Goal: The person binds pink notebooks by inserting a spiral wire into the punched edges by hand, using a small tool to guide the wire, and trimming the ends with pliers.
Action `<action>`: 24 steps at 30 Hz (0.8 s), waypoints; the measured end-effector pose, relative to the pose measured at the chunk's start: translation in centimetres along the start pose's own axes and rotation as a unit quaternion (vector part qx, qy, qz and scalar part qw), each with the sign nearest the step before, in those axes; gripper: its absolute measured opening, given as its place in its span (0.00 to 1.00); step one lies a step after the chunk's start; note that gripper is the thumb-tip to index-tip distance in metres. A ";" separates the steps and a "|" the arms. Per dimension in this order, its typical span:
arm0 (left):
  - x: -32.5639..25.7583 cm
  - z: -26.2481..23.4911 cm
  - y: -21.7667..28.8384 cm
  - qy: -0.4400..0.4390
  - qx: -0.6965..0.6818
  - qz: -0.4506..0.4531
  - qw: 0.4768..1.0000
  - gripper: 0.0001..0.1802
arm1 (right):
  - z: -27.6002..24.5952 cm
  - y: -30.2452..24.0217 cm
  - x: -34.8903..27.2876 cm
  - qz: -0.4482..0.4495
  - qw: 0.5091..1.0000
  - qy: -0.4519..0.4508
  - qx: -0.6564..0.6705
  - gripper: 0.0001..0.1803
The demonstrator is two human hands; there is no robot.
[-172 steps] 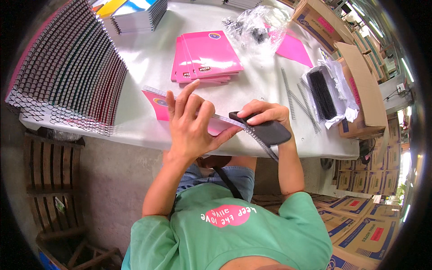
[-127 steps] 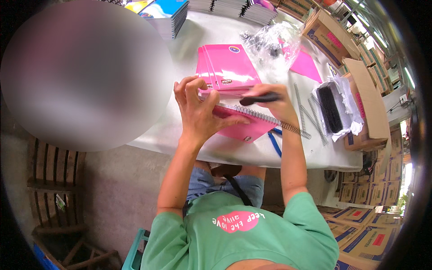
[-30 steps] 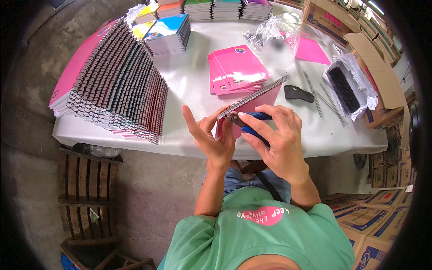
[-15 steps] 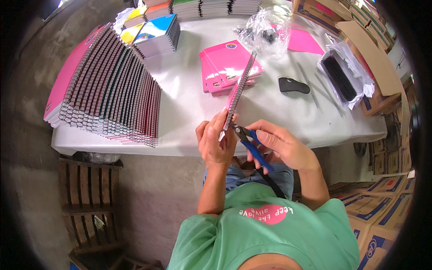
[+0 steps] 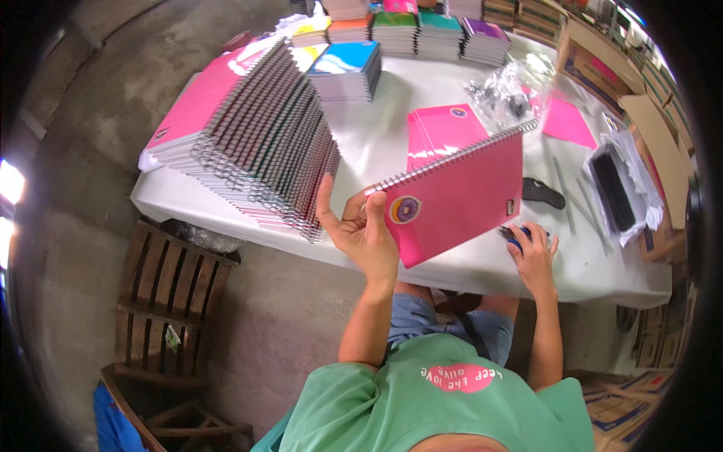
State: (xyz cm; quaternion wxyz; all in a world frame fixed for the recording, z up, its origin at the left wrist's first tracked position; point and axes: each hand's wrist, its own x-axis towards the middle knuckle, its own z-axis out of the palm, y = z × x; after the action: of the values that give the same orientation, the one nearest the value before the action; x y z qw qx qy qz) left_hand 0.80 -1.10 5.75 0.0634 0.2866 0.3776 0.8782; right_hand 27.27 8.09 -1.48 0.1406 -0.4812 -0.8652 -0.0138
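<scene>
In my left hand a pink spiral notebook is pinched at one end of its wire binding, held up tilted over the table's front edge. The binding runs along its top, and a round emblem shows on the cover near my thumb. My right hand is low at the front of the tabletop, with its fingers curled over blue-handled cutters, mostly hidden beneath them. Behind the held notebook lie several pink notebooks or covers, partly covered by it.
A tall stack of pink spiral notebooks fills the table's left. Coloured notebook stacks line the back. To the right lie a black object, loose wire coils, clear plastic and an open carton. A wooden chair stands left.
My left hand has turned the notebook from edge-on to cover-facing. My right hand has taken the cutters away from the binding and down to the tabletop at the right. The view has shifted.
</scene>
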 end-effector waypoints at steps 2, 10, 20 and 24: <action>0.1 0.1 1.0 -0.019 0.012 0.015 1.000 0.31 | 0.7 -0.2 1.1 0.035 0.999 0.020 0.012 0.23; 2.5 1.7 7.4 -0.077 -0.115 0.076 0.987 0.24 | -4.5 -6.9 7.8 0.031 0.550 0.099 0.829 0.22; 18.8 -1.3 18.7 0.012 0.135 0.363 0.922 0.12 | -17.6 -21.5 26.4 -0.310 0.582 0.165 0.734 0.22; 24.6 -2.2 19.3 0.038 0.152 0.302 0.940 0.13 | -19.7 -27.4 37.1 -0.410 0.417 0.065 0.808 0.14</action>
State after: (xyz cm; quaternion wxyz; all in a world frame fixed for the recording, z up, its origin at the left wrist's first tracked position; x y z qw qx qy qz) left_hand -18.73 -8.04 29.24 -0.2640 0.3596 0.4042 0.7985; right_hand -9.54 21.04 30.05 0.4982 0.2685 -0.5604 0.6047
